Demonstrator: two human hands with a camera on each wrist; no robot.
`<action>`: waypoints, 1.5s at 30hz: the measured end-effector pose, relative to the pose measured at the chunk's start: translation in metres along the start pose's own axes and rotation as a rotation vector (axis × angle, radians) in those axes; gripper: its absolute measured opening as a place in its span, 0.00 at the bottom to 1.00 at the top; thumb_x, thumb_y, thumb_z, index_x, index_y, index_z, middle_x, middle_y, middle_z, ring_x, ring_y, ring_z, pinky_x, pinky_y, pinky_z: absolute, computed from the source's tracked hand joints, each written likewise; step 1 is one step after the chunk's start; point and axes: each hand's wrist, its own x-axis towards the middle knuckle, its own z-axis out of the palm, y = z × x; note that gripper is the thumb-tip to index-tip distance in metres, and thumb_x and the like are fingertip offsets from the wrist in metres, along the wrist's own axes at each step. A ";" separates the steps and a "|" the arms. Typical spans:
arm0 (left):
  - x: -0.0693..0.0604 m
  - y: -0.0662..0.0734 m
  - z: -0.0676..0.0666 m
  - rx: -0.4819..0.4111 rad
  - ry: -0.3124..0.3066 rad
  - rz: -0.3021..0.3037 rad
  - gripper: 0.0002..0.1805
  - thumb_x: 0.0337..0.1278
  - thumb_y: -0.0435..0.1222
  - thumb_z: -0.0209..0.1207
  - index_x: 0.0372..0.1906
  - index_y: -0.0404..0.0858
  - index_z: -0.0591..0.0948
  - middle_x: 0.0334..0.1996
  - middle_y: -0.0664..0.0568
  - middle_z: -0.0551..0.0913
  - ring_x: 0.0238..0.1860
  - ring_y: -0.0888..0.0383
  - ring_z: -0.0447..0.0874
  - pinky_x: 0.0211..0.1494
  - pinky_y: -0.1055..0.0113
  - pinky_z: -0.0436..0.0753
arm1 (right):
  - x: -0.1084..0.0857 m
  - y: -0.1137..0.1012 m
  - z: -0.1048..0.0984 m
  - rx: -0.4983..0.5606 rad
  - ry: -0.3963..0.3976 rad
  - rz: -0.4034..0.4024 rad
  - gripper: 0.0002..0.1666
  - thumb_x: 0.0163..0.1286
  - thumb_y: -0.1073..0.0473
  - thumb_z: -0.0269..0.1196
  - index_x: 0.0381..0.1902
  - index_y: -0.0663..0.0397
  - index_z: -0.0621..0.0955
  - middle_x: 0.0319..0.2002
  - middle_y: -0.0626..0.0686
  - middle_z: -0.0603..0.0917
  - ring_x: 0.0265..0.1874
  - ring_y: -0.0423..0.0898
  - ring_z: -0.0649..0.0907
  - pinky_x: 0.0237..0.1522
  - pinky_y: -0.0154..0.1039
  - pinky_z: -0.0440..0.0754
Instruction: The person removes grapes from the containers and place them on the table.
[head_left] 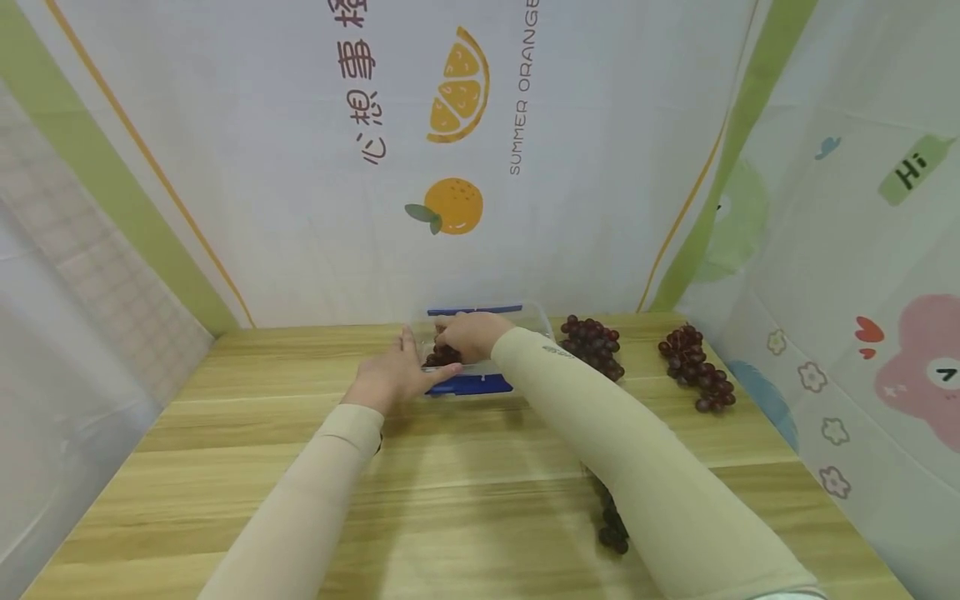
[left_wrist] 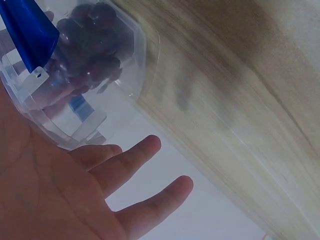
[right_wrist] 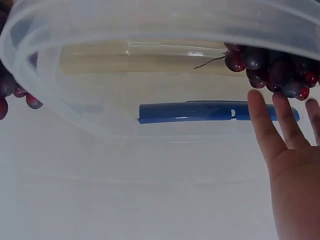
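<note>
A clear plastic box with blue clips stands at the back of the table. Inside its left end lies a bunch of dark red grapes, seen through the wall in the left wrist view. My right hand reaches down into the box from above. In the right wrist view its extended fingers meet the grapes, the stem trailing free. Against the box's left end rests my left hand, its thumb along the near edge beside the front blue clip. The other left fingers stretch out straight.
Right of the box lies one bunch of red grapes, with another bunch farther right. A darker bunch is partly hidden under my right sleeve. A printed white curtain hangs behind the wooden table.
</note>
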 end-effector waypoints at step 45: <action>-0.001 0.001 0.002 -0.057 0.003 -0.020 0.74 0.57 0.85 0.41 0.86 0.31 0.37 0.84 0.32 0.56 0.59 0.34 0.88 0.21 0.62 0.73 | -0.023 0.036 -0.008 0.062 -0.026 0.062 0.13 0.74 0.71 0.65 0.47 0.49 0.88 0.45 0.49 0.89 0.41 0.44 0.84 0.48 0.39 0.85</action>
